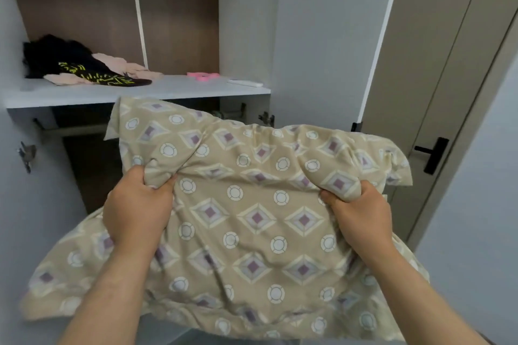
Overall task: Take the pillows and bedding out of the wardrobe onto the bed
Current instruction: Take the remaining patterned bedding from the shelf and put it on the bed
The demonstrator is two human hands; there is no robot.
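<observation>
In front of the open wardrobe (134, 92), I hold the patterned beige pillow (252, 218) crosswise, its long axis left to right, left hand (137, 204) and right hand (361, 213) fisted into its upper edge, equally near; bed unseen.

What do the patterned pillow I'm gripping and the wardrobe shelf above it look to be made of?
The pillow, bunched in the left hand and right hand, looks like matte woven fabric, probably cotton or a blend: it creases softly and shows no sheen. The filling is hidden. The shelf looks like laminated board with a smooth pale finish: flat, straight-edged, faintly reflective. The back panel has a brown wood-look finish.
</observation>
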